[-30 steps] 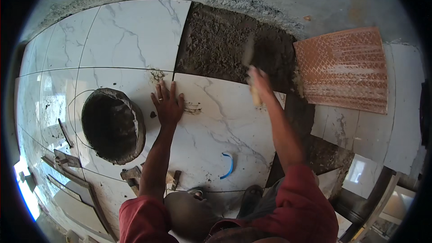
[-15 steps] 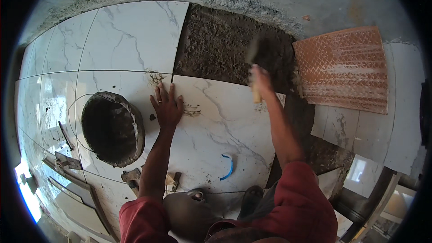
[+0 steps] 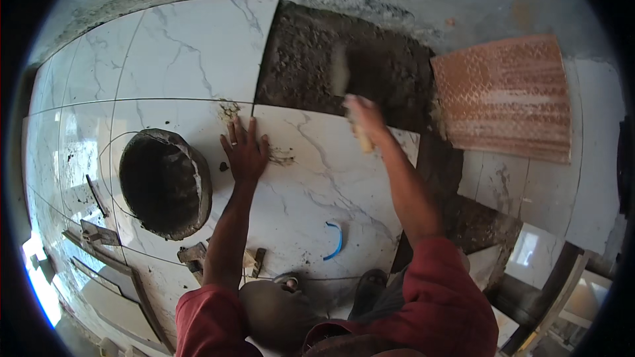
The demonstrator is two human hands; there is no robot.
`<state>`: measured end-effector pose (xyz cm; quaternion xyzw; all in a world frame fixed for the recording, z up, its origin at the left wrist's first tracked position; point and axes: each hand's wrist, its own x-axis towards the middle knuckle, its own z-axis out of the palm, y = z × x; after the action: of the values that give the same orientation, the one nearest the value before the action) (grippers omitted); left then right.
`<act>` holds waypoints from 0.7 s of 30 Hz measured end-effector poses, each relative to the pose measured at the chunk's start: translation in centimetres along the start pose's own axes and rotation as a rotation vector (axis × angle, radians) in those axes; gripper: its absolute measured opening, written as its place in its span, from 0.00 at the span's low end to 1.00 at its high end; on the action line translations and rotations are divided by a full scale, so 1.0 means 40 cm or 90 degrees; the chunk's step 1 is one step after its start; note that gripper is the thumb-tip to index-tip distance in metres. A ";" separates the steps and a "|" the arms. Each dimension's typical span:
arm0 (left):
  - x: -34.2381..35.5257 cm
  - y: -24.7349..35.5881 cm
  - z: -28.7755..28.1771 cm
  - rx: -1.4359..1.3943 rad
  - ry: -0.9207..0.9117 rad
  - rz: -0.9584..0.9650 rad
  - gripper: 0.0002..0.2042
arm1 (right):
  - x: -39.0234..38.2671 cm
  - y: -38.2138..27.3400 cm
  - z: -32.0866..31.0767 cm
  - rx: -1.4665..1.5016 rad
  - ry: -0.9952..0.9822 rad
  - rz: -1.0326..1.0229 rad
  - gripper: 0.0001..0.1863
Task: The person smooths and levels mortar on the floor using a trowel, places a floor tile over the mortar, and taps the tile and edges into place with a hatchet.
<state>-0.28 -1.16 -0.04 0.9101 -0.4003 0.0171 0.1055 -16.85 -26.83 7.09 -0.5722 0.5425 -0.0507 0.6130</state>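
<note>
My left hand (image 3: 245, 152) lies flat with fingers spread on a white marble-patterned tile (image 3: 317, 185), near its far left corner. My right hand (image 3: 362, 118) is closed around the wooden handle of a trowel (image 3: 344, 86). The blurred blade sticks out over the dark wet mortar bed (image 3: 331, 59) just beyond the tile's far edge. A smear of mortar (image 3: 283, 157) marks the tile right of my left hand.
A round mortar-caked pan (image 3: 165, 182) sits left of my left hand. A tile lying face down, orange back up (image 3: 506, 96), rests at right. A blue curved strip (image 3: 337, 241) lies on the tile. Small tools and wood scraps (image 3: 198, 254) lie near my knee.
My right hand with the trowel has swung left along the tile's far edge and lifted a little. My left hand stays pressed on the tile.
</note>
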 end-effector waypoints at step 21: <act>-0.010 -0.002 -0.005 0.000 -0.008 -0.017 0.26 | 0.108 -0.055 0.032 -0.005 -0.029 -0.048 0.19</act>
<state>-0.47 -0.76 0.08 0.9155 -0.3889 0.0100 0.1029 -12.94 -29.70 5.82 -0.5957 0.5066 -0.0587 0.6205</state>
